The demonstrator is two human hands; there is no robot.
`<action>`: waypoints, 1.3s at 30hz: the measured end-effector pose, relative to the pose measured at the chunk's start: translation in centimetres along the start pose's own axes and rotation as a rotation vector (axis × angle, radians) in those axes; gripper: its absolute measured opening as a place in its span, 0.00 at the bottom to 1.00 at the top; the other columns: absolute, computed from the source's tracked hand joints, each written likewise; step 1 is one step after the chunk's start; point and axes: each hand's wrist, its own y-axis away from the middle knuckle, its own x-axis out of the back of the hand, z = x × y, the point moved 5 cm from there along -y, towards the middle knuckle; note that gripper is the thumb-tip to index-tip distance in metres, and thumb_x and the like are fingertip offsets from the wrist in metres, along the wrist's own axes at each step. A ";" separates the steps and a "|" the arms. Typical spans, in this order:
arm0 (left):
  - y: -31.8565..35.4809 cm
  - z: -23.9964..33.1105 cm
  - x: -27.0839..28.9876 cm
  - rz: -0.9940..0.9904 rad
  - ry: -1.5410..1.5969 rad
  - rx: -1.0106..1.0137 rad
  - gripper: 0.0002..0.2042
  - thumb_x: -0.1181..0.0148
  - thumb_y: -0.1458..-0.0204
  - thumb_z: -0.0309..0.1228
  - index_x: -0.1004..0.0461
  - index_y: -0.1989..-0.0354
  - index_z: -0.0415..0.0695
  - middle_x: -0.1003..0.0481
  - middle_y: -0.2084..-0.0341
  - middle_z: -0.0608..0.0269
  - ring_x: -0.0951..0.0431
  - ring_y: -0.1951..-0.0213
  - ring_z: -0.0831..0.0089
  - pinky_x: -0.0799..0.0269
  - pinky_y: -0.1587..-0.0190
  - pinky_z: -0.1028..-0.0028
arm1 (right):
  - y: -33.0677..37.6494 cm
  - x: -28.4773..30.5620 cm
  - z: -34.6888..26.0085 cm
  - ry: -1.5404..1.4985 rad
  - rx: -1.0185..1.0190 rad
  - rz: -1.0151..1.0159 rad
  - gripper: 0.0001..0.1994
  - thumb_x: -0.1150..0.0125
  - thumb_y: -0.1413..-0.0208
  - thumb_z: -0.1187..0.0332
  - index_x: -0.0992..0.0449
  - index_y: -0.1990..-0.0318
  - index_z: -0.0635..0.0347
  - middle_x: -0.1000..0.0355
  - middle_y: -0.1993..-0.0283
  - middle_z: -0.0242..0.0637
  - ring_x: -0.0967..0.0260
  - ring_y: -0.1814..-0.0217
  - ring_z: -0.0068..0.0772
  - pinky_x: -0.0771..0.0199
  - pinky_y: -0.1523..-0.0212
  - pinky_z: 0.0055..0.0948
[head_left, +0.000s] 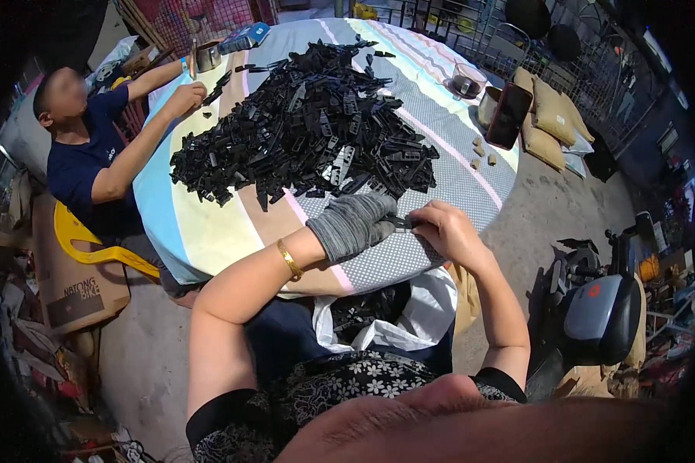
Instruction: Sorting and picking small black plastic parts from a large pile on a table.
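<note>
Round table [479,189], striped cloth [193,239], top brightly lit. Grey floor [150,363] below. Metal wire grids [483,48] past table's far right edge. Pile of tan sacks [552,116] past right edge. 1 yellow chair [112,253], 1 brown box [77,274] past left edge. Grey-black scooter [594,309] past near right edge.

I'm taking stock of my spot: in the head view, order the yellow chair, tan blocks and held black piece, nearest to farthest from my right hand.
1. Black piece, left side of right hand.
2. Tan blocks, ahead and rightward.
3. Yellow chair, far to the left.
</note>
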 end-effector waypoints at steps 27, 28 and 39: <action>-0.1 0.3 0.4 -0.006 -0.032 -0.074 0.12 0.45 0.52 0.35 0.26 0.62 0.41 0.26 0.67 0.53 0.27 0.63 0.56 0.31 0.59 0.65 | 0.2 -0.4 -0.9 -0.053 0.082 0.130 0.07 0.37 0.62 0.79 0.24 0.71 0.65 0.29 0.72 0.40 0.30 0.71 0.39 0.29 0.72 0.31; -0.1 0.3 0.4 -0.026 -0.047 -0.064 0.13 0.45 0.52 0.36 0.26 0.62 0.41 0.26 0.67 0.53 0.27 0.63 0.56 0.31 0.59 0.65 | 0.2 -0.4 -0.9 -0.053 0.083 0.131 0.07 0.37 0.62 0.79 0.24 0.71 0.65 0.29 0.72 0.40 0.30 0.71 0.39 0.29 0.72 0.31; 0.2 1.4 0.9 -0.034 -0.141 -0.062 0.13 0.46 0.52 0.38 0.26 0.63 0.44 0.28 0.72 0.54 0.27 0.67 0.55 0.32 0.64 0.61 | 0.7 -1.0 -0.1 -0.105 -0.094 0.153 0.08 0.36 0.62 0.75 0.25 0.70 0.62 0.30 0.72 0.39 0.31 0.70 0.41 0.30 0.70 0.34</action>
